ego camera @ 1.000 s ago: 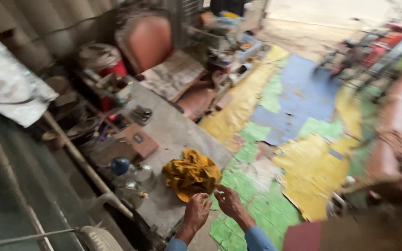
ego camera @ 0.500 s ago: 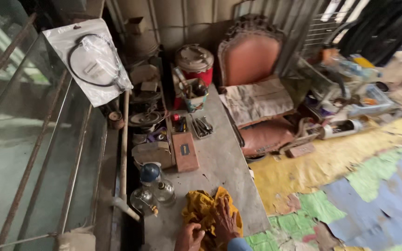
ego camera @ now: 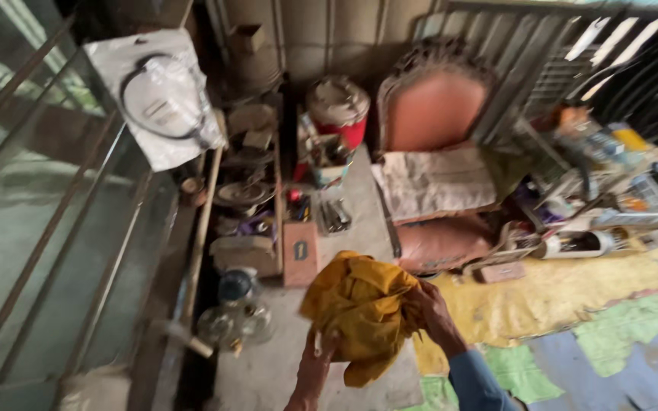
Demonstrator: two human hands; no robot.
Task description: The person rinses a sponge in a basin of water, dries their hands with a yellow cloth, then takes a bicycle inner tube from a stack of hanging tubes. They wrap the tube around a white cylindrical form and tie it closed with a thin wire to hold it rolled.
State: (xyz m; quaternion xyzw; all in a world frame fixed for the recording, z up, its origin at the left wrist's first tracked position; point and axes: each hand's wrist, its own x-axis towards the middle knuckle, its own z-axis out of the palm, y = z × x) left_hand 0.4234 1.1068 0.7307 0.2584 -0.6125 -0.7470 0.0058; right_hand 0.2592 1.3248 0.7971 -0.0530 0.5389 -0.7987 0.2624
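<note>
Right hand [ego camera: 429, 310]: fingers curled shut on the upper right edge of a crumpled mustard-yellow cloth [ego camera: 359, 312]. Left hand [ego camera: 317, 358]: fingers closed on the cloth's lower left, partly hidden behind the fabric. The cloth hangs bunched between both hands, lifted above the grey concrete bench [ego camera: 268, 369], just right of a clear glass jar [ego camera: 234, 323].

crumpled mustard-yellow cloth [ego camera: 361, 310], bunched, lifted above grey bench
</note>
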